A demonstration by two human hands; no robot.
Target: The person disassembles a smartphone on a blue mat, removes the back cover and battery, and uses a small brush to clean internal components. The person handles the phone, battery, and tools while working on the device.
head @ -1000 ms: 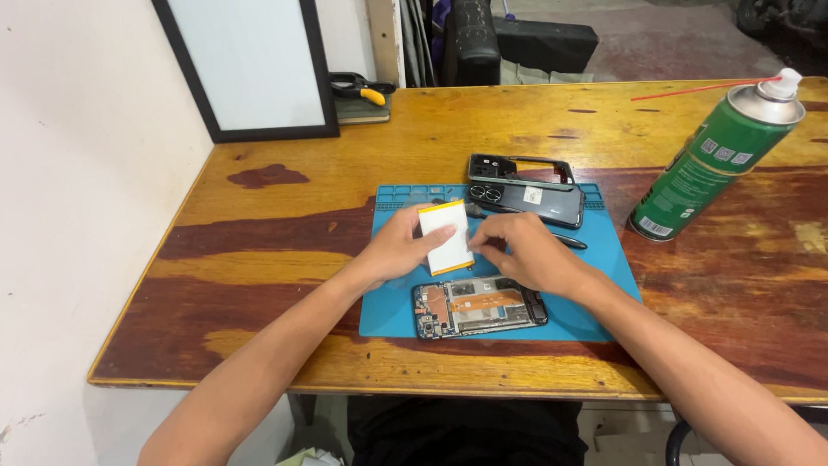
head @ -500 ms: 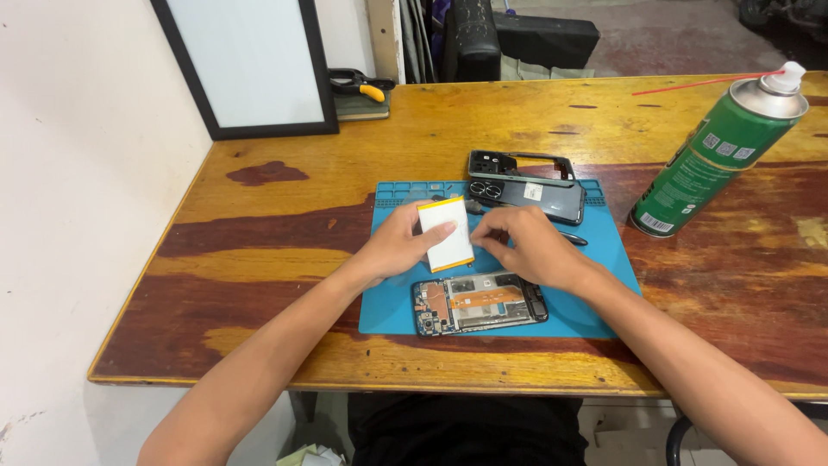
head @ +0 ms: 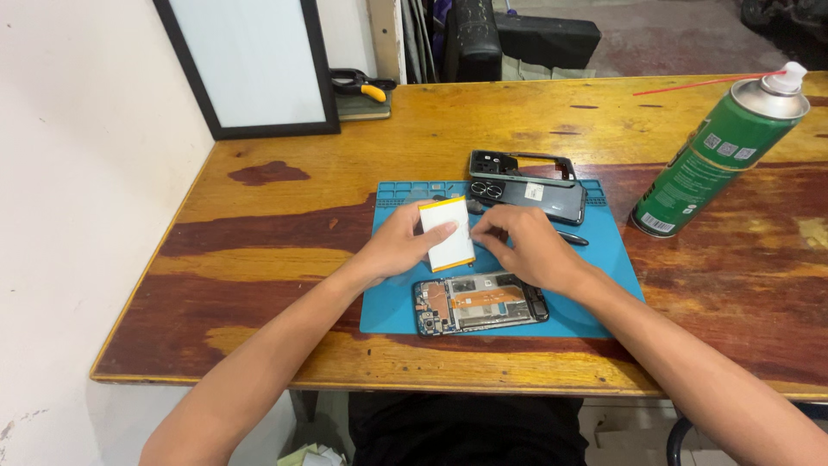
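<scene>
Fingers of the left hand (head: 398, 244) are wrapped around the left edge of a flat white battery (head: 447, 234) with yellow ends, holding it tilted up above the blue work mat (head: 604, 259); fingertips of the right hand (head: 524, 246) are pinched in at the battery's right edge, closed on something too small to make out from here, perhaps a tab or a bit of adhesive. Just below both hands lies the opened phone body (head: 480, 303), its boards and an orange flex strip exposed, and behind them rest the dark back cover (head: 528, 195) and the empty frame (head: 522, 164). A thin dark tool (head: 571, 238) peeks out beside the right wrist. Well off to the right stands a green spray can (head: 716, 151) with a red straw, and at the far left a black-framed white panel (head: 250, 65) leans on the wall, with yellow-handled pliers (head: 362, 84) beside it. To my eye the thing to mind is keeping that battery flat: a pouch cell like this should not be bent or creased, so the left grip wants to stay along the edge, light, while the right fingers peel slowly and close to the surface. Working low over the mat, clear of the bare circuitry, looks the safe way.
</scene>
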